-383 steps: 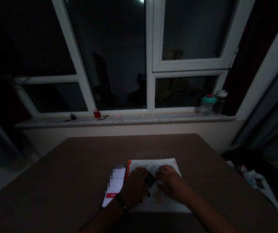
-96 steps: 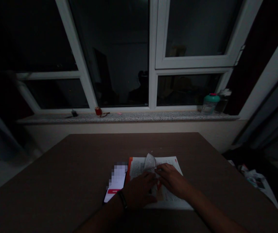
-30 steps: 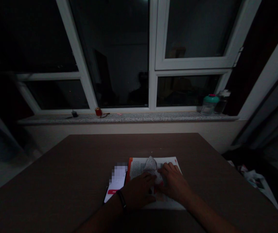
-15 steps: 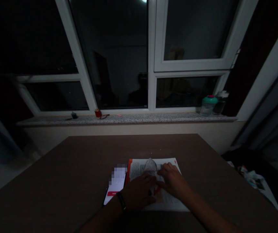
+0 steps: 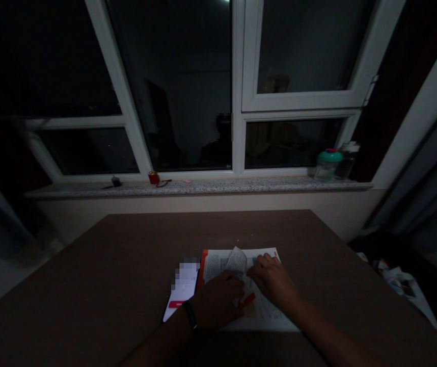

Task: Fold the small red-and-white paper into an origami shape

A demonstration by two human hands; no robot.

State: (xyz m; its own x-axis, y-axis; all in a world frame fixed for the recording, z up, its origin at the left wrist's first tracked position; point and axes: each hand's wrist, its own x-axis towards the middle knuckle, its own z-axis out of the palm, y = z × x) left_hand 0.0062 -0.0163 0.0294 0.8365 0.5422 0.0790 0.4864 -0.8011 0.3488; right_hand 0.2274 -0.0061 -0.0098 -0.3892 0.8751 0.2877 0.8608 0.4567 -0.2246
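Note:
An orange-edged book or booklet with printed pages [image 5: 275, 316] lies on the table under both hands. On top of it is a folded piece of printed paper [image 5: 237, 260], its pointed tip sticking up beyond my fingers. A red part [image 5: 247, 302] shows between the hands, seemingly belonging to that paper. My left hand [image 5: 220, 299], with a dark band at the wrist, is closed over the paper's lower left and hides much of it. At the paper's right edge, my right hand [image 5: 274, 278] has its fingers curled together; what lies under the fingertips is hidden.
A phone [image 5: 182, 290] with a lit screen lies left of the book on the brown table [image 5: 127, 265]. Beyond, the windowsill [image 5: 211, 186] carries a small red jar [image 5: 153, 177], a dark little bottle [image 5: 115, 181] and a green-lidded shaker bottle [image 5: 327, 165]. The room is dim.
My right thumb has drawn back from the paper's middle, so the right hand sits slightly farther from the left. More of the red part is now visible.

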